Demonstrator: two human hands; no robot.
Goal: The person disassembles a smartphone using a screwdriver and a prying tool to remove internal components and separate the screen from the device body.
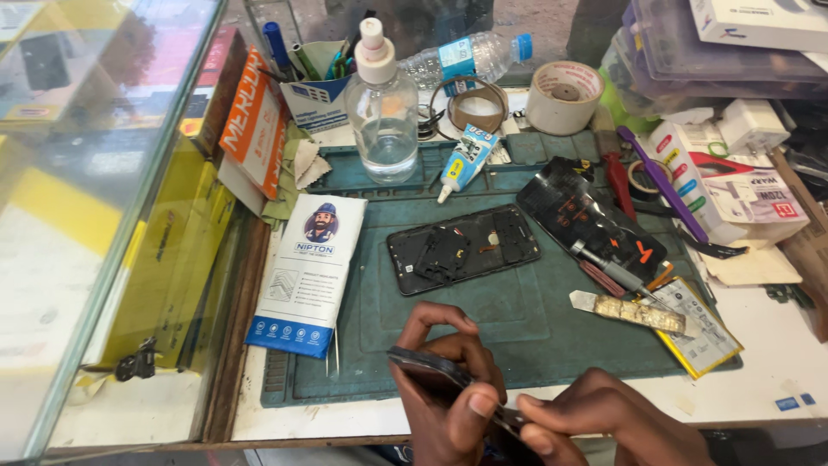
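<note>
Your left hand (444, 393) grips a dark phone part (429, 367) at the near edge of the green work mat (517, 332), fingers curled shut around its rim; your right hand (595, 423) pinches its lower end between thumb and forefinger; it looks thin, light, stiff and likely fragile, so hold it by the edges, not the face; an opened phone frame (463, 248) lies mid-mat; a white-and-blue flat packet (306, 276) rests on the mat's left edge; a clear bottle (382, 108) stands behind; an orange box (253, 121) leans at left.
</note>
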